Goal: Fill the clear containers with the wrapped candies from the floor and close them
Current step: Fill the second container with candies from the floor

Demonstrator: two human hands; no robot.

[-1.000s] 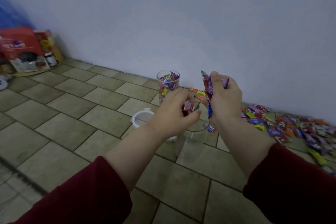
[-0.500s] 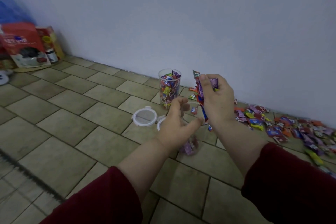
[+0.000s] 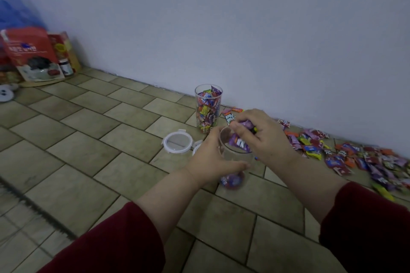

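The tiled floor (image 3: pixel 88 150) bears strewn wrapped candies (image 3: pixel 346 155) along the wall. The left hand (image 3: pixel 213 157) grips a nearly empty clear container (image 3: pixel 235 162), and the right hand (image 3: pixel 264 137) clutches purple candies (image 3: pixel 239 142) at its mouth. A full container (image 3: pixel 208 108) and a loose lid (image 3: pixel 178 141) sit behind.

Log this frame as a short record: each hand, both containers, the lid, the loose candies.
left hand: grips the near container by its side
right hand: holds a bunch of wrapped candies at that container's mouth
near container: open, few candies at its bottom
far container: upright near the wall, full, unlidded
lid: flat on the floor, left of the hands
loose candies: spread along the wall, right side
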